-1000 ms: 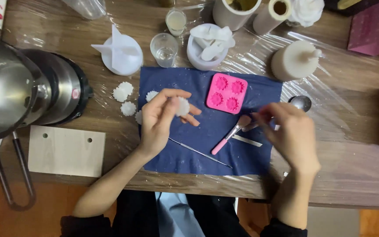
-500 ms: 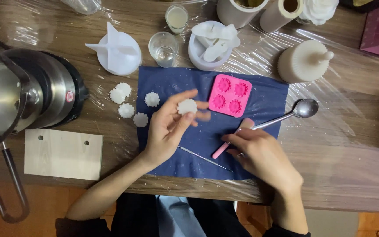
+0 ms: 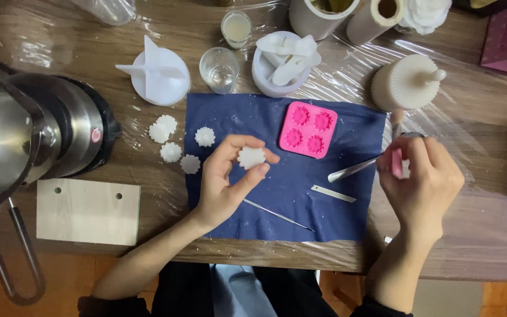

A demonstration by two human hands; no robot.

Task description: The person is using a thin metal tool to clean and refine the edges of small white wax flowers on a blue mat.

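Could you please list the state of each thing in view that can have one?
left hand: holding a white flower piece between fingertips
right hand: shut on a pink tool, held upright
pink mould: lying flat, cavities look empty
small glass: upright
spoon: lying on the blue cloth
loose white flowers: lying flat
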